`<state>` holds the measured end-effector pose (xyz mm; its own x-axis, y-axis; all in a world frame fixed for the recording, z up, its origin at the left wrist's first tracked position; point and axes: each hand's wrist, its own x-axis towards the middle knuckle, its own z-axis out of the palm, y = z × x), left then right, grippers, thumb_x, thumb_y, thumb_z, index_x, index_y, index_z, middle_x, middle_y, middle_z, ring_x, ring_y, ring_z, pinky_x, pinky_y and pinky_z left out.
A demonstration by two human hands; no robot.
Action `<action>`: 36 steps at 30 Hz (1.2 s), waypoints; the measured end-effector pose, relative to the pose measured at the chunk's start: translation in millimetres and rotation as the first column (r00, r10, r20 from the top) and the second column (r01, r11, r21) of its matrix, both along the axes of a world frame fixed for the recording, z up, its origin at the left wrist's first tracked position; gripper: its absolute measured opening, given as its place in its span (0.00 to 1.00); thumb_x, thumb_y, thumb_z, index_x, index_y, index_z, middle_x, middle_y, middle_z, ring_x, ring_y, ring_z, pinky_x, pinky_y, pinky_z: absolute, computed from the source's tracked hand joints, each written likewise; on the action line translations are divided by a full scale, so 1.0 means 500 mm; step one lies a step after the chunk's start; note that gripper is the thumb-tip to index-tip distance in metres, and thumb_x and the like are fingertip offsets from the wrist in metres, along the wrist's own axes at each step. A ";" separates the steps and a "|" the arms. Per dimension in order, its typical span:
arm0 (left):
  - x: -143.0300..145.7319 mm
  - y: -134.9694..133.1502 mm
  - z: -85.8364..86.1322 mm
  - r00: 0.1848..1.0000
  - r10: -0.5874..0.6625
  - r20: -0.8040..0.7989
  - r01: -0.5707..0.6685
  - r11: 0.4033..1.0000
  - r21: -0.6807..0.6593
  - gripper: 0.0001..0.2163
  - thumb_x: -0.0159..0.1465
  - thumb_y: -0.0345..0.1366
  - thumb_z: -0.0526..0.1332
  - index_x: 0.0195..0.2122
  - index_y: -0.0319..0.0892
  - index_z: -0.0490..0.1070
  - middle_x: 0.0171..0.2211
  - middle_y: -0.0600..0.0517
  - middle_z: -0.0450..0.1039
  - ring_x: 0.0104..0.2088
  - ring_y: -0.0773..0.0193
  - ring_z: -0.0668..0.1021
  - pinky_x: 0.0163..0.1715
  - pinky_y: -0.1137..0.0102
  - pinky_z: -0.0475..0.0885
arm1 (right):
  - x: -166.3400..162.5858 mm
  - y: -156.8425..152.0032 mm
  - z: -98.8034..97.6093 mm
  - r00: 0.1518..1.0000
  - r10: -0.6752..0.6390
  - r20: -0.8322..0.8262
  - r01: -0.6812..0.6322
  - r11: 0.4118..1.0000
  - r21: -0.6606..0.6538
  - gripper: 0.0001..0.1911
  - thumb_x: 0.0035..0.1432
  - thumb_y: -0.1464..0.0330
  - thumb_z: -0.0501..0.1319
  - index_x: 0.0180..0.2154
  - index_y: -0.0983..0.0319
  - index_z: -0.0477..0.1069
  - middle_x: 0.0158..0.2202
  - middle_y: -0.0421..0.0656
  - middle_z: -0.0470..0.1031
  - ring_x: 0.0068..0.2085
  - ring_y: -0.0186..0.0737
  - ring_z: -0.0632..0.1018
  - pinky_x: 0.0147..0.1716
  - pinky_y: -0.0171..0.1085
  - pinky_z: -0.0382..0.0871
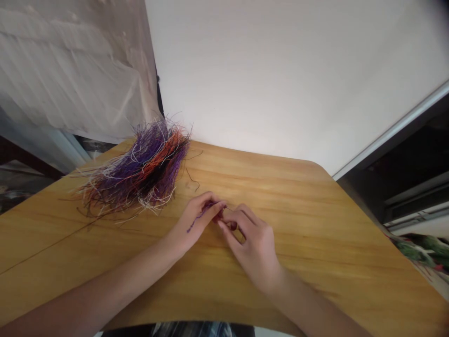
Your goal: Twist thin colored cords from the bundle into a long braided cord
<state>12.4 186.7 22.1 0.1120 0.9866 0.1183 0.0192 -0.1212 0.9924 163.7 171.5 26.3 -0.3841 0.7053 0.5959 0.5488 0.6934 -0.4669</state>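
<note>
Both my hands rest on the wooden table [315, 243], fingertips meeting near its middle. My left hand [199, 217] is closed in a pinch on a short purple thread [197, 221] that trails down under its fingers. My right hand [250, 243] is also closed, its thumb and fingers pinched on a small dark red piece [221, 216] where the two hands meet; I cannot make out what that piece is. A loose pile of purple, orange, white and black threads [143, 168] lies to the upper left of my left hand, apart from it.
A single dark thread [192, 180] lies on the table between the pile and my hands. A white wall [287, 75] rises behind the table's far edge. Crumpled plastic sheeting [70, 65] hangs at the left. A dark frame and clutter sit past the right edge.
</note>
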 end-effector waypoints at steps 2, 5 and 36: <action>0.001 -0.003 0.004 0.999 0.031 0.043 -0.031 1.000 -0.005 0.09 0.61 0.38 0.61 0.26 0.40 0.68 0.23 0.56 0.68 0.28 0.68 0.72 0.31 0.74 0.67 | -0.005 -0.004 -0.007 0.998 0.017 0.066 -0.021 0.997 0.068 0.05 0.61 0.73 0.56 0.33 0.62 0.69 0.31 0.42 0.71 0.28 0.34 0.72 0.28 0.33 0.66; -0.008 0.002 0.010 0.987 0.119 0.110 -0.117 0.993 -0.024 0.09 0.60 0.39 0.62 0.28 0.39 0.70 0.25 0.54 0.70 0.29 0.67 0.74 0.32 0.73 0.70 | -0.012 -0.011 -0.014 0.971 0.019 0.239 -0.069 0.977 0.202 0.09 0.62 0.74 0.54 0.30 0.63 0.69 0.29 0.43 0.70 0.27 0.36 0.70 0.27 0.36 0.64; -0.049 -0.050 0.106 0.565 0.165 -0.808 0.140 0.946 0.292 0.09 0.64 0.34 0.50 0.38 0.42 0.70 0.40 0.43 0.73 0.43 0.50 0.73 0.45 0.58 0.64 | 0.122 -0.127 0.008 0.990 -0.135 0.035 0.138 0.983 -0.125 0.10 0.60 0.74 0.52 0.40 0.56 0.66 0.32 0.43 0.73 0.32 0.42 0.77 0.29 0.38 0.75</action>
